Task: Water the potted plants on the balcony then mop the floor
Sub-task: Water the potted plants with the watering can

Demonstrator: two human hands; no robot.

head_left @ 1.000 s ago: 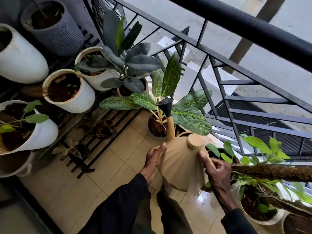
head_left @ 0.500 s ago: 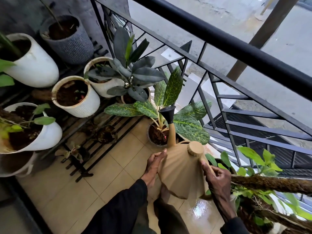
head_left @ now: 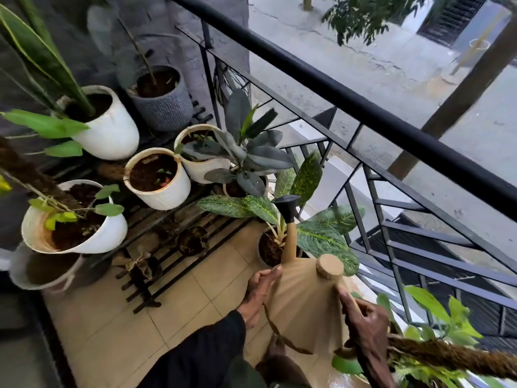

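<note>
I hold a tan, cone-shaped watering can (head_left: 303, 305) in both hands. My left hand (head_left: 258, 294) presses flat against its left side. My right hand (head_left: 363, 320) grips its right edge near the handle. Its black-tipped spout (head_left: 288, 210) points up over a small dark pot with a speckled green plant (head_left: 319, 233) on the floor by the railing. Several white pots sit on a black slatted rack (head_left: 195, 247): a ribbed one with bare soil (head_left: 167, 191), one with a dark-leaved plant (head_left: 207, 166) and a large one at the left (head_left: 95, 239).
A black metal railing (head_left: 363, 113) runs diagonally along the right, with the street below it. A grey ribbed pot (head_left: 165, 107) and a tall white pot (head_left: 112, 133) stand by the dark wall. A leafy plant with a rough brown pole (head_left: 447, 354) is at bottom right. Beige floor tiles (head_left: 117, 331) lie below.
The view has tilted up and swung left, showing more of the back pots and the street. My hands and the can keep the same hold and stay over the speckled plant's pot.
</note>
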